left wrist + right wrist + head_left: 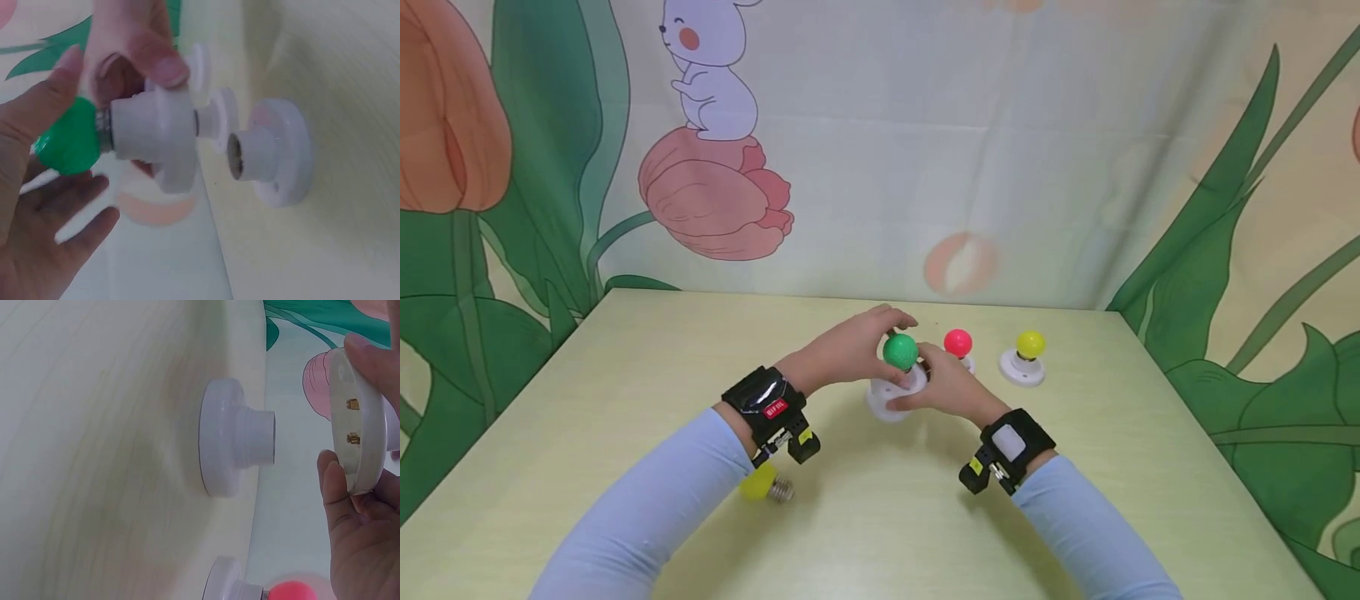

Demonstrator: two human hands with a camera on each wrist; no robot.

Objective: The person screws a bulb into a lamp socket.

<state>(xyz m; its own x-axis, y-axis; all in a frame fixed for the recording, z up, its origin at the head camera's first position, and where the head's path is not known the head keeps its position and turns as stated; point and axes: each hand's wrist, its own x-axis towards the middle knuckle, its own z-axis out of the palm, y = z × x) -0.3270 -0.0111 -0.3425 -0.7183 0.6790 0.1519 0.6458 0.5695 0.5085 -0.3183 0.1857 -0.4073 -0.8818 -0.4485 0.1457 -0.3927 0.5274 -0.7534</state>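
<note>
Left fingers spread round green bulb; right fingers pinch raised socket's rim; gap to standing socket

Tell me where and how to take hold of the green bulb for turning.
I'd grip the green bulb round its widest part, coming from above and the left. It sits on top of the white socket with only a narrow band of metal thread showing, so the round globe likely offers most hold. The right hand, holding the socket's rim, crowds the other side.

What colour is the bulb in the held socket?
The bulb is green, seen best in the left wrist view.
</note>
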